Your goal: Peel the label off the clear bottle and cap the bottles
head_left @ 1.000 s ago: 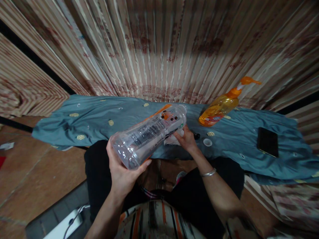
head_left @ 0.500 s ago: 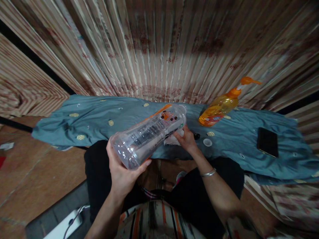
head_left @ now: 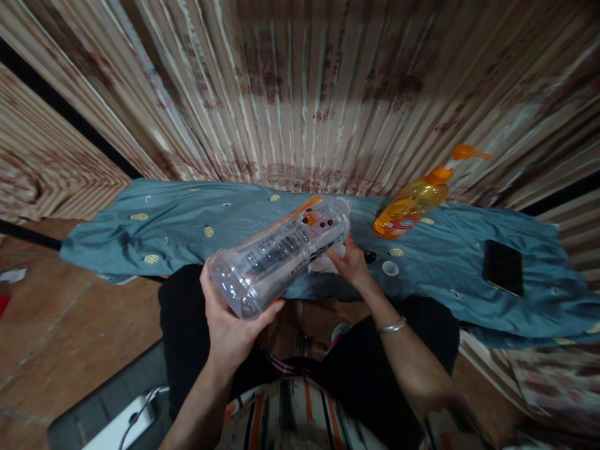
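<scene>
A large clear plastic bottle [head_left: 276,256] with a printed label and orange edging lies tilted across both hands, above the cloth-covered surface. My left hand [head_left: 229,325] is closed around its wide base at the lower left. At the other end, my right hand [head_left: 350,262] is closed beside the bottle, its fingers partly hidden behind it. A crumpled white cloth or tissue [head_left: 323,264] shows under my right thumb, against the bottle's underside. A small dark object [head_left: 370,257] and a round white cap [head_left: 390,268] lie just right of that hand.
An orange pump bottle [head_left: 407,209], part-filled, leans in view at the back right. A black phone [head_left: 503,267] lies farther right on the blue-green patterned cloth [head_left: 178,231]. Pleated curtains [head_left: 300,94] hang behind. A white power strip [head_left: 122,425] is at the lower left.
</scene>
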`<state>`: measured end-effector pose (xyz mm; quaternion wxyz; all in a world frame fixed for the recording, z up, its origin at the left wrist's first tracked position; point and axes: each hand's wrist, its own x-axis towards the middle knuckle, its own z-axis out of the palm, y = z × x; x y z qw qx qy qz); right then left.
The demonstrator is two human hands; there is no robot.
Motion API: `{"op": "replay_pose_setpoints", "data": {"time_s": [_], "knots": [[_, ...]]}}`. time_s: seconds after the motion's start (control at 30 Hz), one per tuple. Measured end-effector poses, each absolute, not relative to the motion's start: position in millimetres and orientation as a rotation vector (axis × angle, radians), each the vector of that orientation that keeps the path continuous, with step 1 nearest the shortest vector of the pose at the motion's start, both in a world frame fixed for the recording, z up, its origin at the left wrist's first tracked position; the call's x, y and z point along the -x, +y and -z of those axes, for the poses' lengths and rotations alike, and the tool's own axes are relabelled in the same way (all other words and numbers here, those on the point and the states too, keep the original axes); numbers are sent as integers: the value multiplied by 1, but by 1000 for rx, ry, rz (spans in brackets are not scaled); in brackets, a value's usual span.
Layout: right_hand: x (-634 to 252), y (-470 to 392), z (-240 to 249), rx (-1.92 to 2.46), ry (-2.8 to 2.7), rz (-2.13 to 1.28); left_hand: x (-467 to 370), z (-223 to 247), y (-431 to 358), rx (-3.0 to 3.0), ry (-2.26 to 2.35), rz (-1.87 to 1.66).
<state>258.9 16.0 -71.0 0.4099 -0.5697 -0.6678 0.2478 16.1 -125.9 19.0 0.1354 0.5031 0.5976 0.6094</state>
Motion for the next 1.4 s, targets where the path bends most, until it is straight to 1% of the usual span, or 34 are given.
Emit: {"op": "replay_pose_setpoints", "data": {"time_s": [0.3,0.6,1.4], "knots": [[-259,16,70,1452,-1671,-659,-18,-22,-126,-1450,1735,-1776],[-259,17,72,1403,-1670,-628,-16,-19,-125,-1428,1731,-1771],[-260,17,73,1450,-1683,-623,-17,-23,-125,-1401,1706,-1774]]}}
